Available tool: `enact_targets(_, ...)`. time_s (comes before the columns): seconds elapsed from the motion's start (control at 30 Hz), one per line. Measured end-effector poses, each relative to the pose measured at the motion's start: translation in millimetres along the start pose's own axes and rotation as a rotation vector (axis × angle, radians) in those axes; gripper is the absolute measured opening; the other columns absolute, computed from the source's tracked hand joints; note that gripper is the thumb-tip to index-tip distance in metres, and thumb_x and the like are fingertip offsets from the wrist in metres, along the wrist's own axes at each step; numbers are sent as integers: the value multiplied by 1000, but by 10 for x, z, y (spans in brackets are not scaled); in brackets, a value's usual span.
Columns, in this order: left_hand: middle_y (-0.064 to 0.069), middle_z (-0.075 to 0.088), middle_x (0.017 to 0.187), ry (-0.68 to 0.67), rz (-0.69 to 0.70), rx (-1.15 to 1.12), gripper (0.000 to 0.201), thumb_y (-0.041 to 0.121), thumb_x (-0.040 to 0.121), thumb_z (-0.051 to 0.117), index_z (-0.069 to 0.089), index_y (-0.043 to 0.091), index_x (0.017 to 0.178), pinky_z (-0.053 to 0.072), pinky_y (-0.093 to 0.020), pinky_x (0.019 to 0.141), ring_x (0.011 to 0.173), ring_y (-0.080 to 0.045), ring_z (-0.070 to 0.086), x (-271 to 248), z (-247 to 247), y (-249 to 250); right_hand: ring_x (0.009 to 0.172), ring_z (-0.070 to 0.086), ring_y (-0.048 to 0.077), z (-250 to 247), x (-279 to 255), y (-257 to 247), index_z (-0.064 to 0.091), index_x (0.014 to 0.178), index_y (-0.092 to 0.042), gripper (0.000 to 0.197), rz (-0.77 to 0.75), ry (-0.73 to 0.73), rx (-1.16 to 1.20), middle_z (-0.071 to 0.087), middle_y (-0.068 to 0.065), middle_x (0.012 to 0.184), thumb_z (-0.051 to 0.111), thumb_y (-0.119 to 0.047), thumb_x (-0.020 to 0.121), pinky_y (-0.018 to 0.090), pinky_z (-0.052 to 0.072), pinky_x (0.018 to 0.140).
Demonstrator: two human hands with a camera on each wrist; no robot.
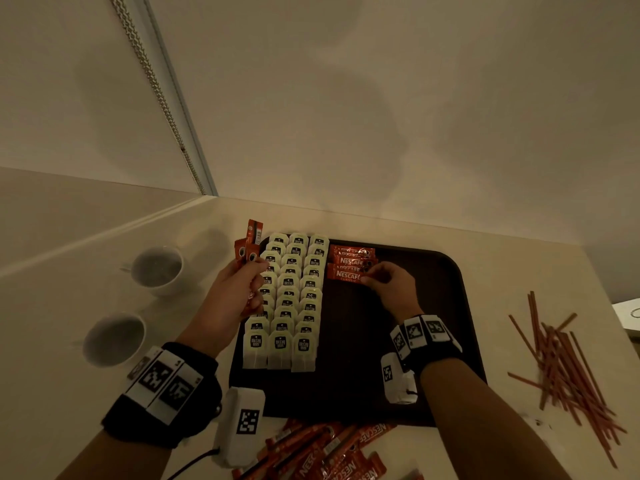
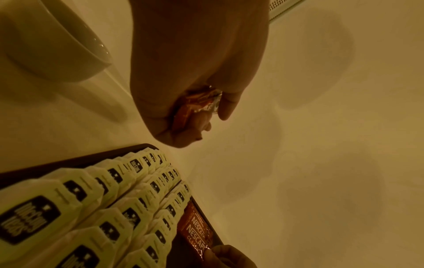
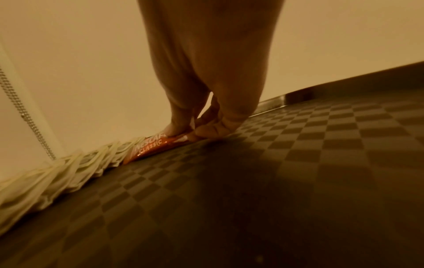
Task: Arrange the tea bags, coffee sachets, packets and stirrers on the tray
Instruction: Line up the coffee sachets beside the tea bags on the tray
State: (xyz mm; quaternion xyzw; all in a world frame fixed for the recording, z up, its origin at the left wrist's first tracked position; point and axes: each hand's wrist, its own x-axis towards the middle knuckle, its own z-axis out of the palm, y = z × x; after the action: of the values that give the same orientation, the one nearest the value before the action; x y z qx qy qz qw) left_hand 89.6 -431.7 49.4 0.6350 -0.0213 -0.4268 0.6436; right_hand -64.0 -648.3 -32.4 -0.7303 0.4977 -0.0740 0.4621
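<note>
My right hand (image 1: 389, 284) pinches an orange coffee sachet (image 1: 347, 274) onto the dark checkered plastic tray (image 1: 446, 306); my left hand (image 1: 239, 289) clutches spare orange sachets (image 1: 248, 245), which I would feed next.

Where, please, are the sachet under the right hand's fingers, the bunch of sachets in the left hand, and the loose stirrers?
Nescafe sachet (image 1: 346, 274), head view, printed face.
Held sachets (image 1: 250, 242), head view, upper ends above the fist.
Stirrers (image 1: 568, 362), head view, middle of the pile.

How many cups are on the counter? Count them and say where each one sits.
2. One cup stands left of the tray, level with its far end; the other cup stands nearer the person, by the left wrist. More may lie outside the views.
</note>
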Motion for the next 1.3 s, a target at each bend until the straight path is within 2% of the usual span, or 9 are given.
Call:
enact_targets(0.13, 2, 35, 58, 7, 5, 26, 8, 16, 95, 48, 53, 11, 100, 28, -22, 44, 38, -8, 30, -4, -28, -21, 92, 50, 4, 45, 47, 17, 60, 99, -17, 22, -30, 33, -67, 55, -10, 98, 71, -19, 80, 22, 42, 85)
enact_targets(0.47, 3, 37, 58, 15, 5, 31, 6, 16, 94, 49, 54, 12, 95, 26, -27, 51, 40, -8, 32, 9, -41, -43, 91, 52, 8, 108, 127, 51, 57, 102, -14, 32, -48, 105, -130, 56, -4, 101, 75, -21, 77, 21, 42, 80)
enact_targets(0.6, 4, 38, 57, 19, -5, 24, 8, 17, 94, 49, 54, 12, 97, 26, -27, 51, 40, -9, 32, 26, -45, -54, 90, 53, 9, 123, 106, 58, 50, 113, -11, 48, -39, 152, -58, 53, -3, 98, 78, -19, 75, 20, 42, 77)
enact_targets(0.7, 3, 38, 57, 12, -2, 21, 8, 17, 95, 49, 54, 12, 97, 31, -22, 45, 41, -9, 32, 22, -28, -57, 90, 52, 9, 140, 99, 56, 47, 122, -9, 55, -12, 161, -42, 51, -2, 98, 76, -17, 76, 21, 41, 78)
enact_targets(0.83, 3, 38, 57, 10, -3, 18, 7, 17, 95, 49, 54, 13, 96, 32, -22, 44, 41, -9, 33, 18, -17, -53, 91, 52, 9, 150, 113, 58, 47, 124, -9, 55, 1, 146, -60, 55, 1, 103, 75, -19, 77, 21, 42, 80)
enact_targets(1.07, 4, 38, 55, 13, 4, 18, 6, 16, 94, 49, 54, 13, 95, 31, -22, 43, 39, -9, 32, 14, 2, -43, 89, 53, 9, 165, 133, 77, 48, 124, -9, 54, -17, 147, -71, 53, -1, 97, 75, -19, 78, 21, 43, 78)
enact_targets(1.3, 3, 38, 56, 20, 5, 18, 7, 16, 95, 49, 55, 13, 93, 31, -22, 43, 40, -9, 32, 16, 2, -35, 89, 53, 10, 171, 142, 103, 48, 123, -9, 52, -35, 146, -82, 56, 2, 99, 74, -18, 79, 21, 43, 78)
